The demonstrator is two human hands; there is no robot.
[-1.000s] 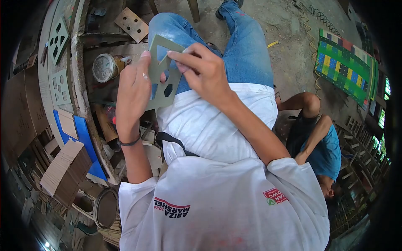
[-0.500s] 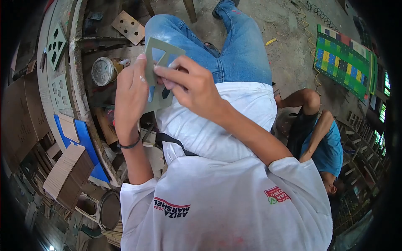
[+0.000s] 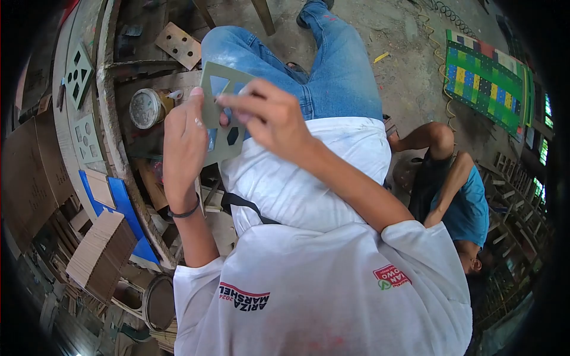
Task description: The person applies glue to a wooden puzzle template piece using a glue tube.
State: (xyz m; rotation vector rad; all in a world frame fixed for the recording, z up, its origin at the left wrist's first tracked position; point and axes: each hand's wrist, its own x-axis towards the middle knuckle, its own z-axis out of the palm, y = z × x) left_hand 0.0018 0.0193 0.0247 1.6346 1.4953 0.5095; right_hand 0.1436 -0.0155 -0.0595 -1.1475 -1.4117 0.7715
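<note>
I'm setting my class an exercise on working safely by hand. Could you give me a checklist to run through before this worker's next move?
1. Left hand has hold of the cutout plate: ok, gripping its left side.
2. Right hand is at the plate: ok, its fingers are over the cutouts.
3. Right hand holds something: cannot tell, motion blur hides the fingertips.
4. Plate is backed by the workbench: not ok, it is held away from it.
5. Wrists are bare: not ok, a dark band circles the left one.
6. Co-worker is away from the plate: ok, off to the right.
</note>
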